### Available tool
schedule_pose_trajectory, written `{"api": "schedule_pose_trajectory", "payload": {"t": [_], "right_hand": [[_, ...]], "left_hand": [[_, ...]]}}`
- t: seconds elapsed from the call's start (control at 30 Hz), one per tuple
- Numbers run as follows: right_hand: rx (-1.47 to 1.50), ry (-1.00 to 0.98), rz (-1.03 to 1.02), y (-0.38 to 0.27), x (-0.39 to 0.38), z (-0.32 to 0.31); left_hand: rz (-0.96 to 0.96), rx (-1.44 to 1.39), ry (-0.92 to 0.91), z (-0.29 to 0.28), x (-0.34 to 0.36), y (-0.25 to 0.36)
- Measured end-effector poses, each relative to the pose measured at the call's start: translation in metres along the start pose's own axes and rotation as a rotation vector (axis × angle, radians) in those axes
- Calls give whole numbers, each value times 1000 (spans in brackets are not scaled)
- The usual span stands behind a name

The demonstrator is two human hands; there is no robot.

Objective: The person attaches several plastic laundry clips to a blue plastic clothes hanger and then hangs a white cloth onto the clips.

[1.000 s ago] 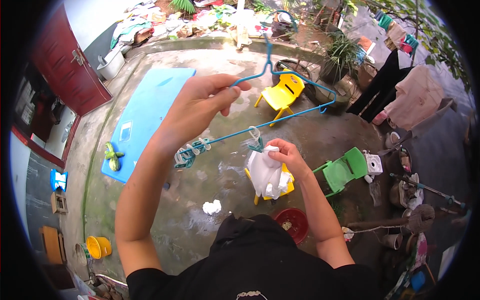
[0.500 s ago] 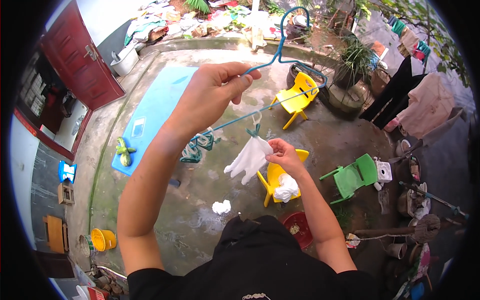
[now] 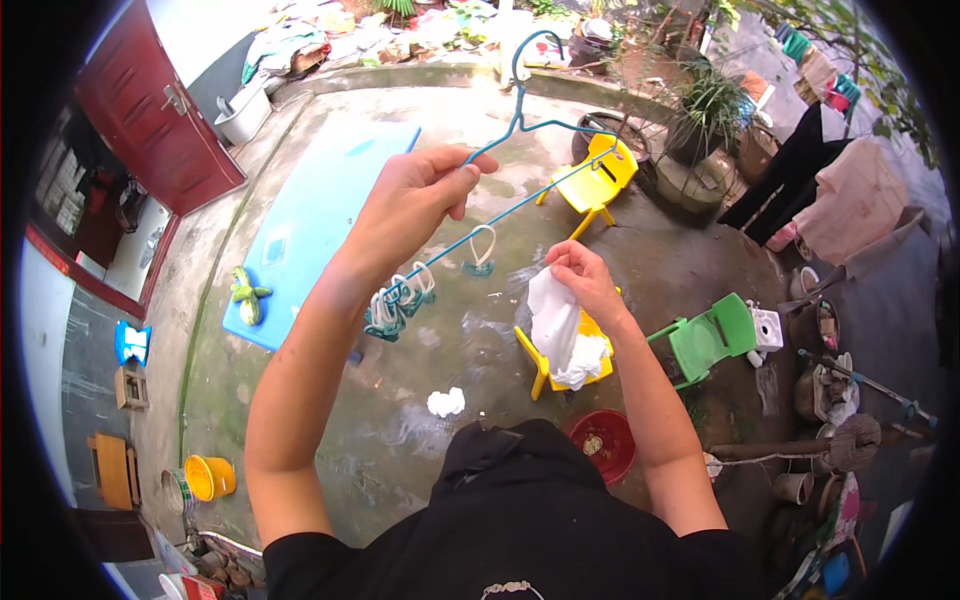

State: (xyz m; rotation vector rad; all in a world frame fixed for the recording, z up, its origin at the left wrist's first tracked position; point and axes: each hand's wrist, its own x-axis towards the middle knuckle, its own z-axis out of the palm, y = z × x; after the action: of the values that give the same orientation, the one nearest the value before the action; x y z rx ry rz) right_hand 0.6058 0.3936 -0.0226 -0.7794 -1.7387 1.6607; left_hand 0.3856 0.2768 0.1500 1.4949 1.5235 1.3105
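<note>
My left hand [image 3: 425,195] is closed on the shoulder of a blue wire clothes hanger [image 3: 517,126], holding it up with its hook at the top. Several teal clips [image 3: 385,318] on white loops bunch along the near end of its bar. One more clip [image 3: 479,268] hangs alone further along, with nothing in it. Right of the bar, my right hand [image 3: 588,280] pinches a limp white glove [image 3: 548,308] by its upper edge. The glove hangs apart from the hanger, in front of a yellow chair [image 3: 538,378] that bears a crumpled white cloth bundle [image 3: 585,365].
Another yellow chair [image 3: 608,180] stands beyond the hanger, and a green chair [image 3: 708,345] to the right. A red basin [image 3: 622,455] and a white crumpled piece [image 3: 446,403] lie on the ground. At left, a blue table [image 3: 325,190] bears green gourds [image 3: 248,298].
The white glove has come off its clip and moved right and slightly down with my right hand. That clip now hangs without it. The hanger has shifted a little left.
</note>
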Motion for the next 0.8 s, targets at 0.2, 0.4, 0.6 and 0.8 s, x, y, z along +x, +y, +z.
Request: {"api": "schedule_pose_trajectory", "payload": {"t": [0.2,0.4,0.6,0.8], "right_hand": [[26,7,6,2,-7,13],[97,-56,41,-16,-9,52],[294,-229,-34,-33,-9,54],[428,-44,-53,-36,-10,27]], "left_hand": [[-95,-92,-42,-1,0,5],[-84,-188,-122,-1,1,22],[-114,-164,-124,5,-5,25],[-129,-126,-72,1,-16,17]]}}
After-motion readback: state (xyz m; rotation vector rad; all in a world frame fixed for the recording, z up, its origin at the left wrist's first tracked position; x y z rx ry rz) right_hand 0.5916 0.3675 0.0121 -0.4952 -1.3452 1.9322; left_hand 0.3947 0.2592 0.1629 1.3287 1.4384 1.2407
